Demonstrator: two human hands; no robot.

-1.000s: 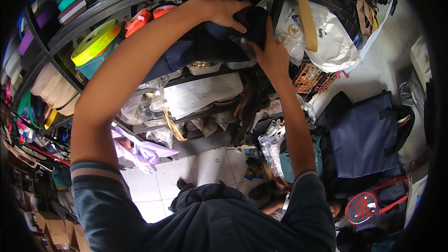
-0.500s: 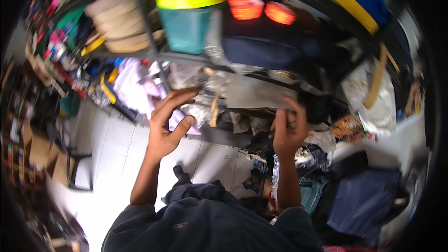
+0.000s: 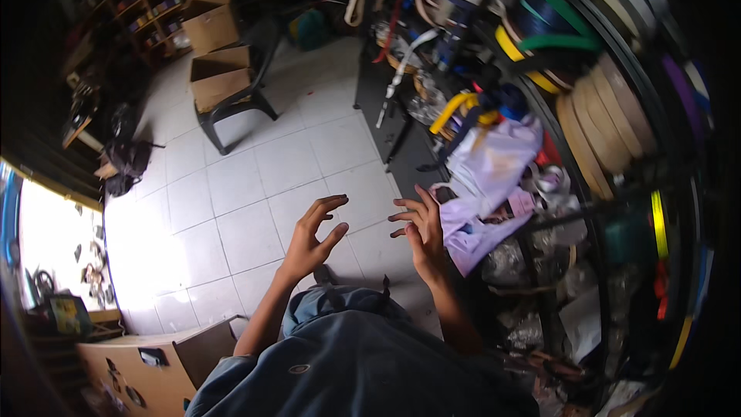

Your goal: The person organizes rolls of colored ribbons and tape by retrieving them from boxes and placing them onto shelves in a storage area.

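Note:
My left hand (image 3: pixel 315 236) hovers in front of my body over the tiled floor, its thumb and fingers apart and nothing between them. Across from it my right hand (image 3: pixel 421 233) is raised with spread, slightly bent fingers, also holding nothing. The right one is nearest to a pale lilac cloth (image 3: pixel 486 177) that hangs over the edge of a dark shelf. It appears apart from the cloth. Yellow and dark straps (image 3: pixel 454 112) lie just beyond that cloth.
Along the right runs a black metal rack (image 3: pixel 617 207) with rolls of beige webbing (image 3: pixel 606 120), green strap (image 3: pixel 559 42) and plastic bags (image 3: pixel 505 262). Ahead left, a chair (image 3: pixel 231 112) carries open cardboard boxes (image 3: pixel 220 77). A wooden cabinet (image 3: pixel 139 371) stands near left; white tiles (image 3: pixel 251 235) cover the floor.
My view has swung left, from facing the rack to the open floor and chair. The rack now lies on my right. Both hands stay raised and empty, and the right fingers are more spread.

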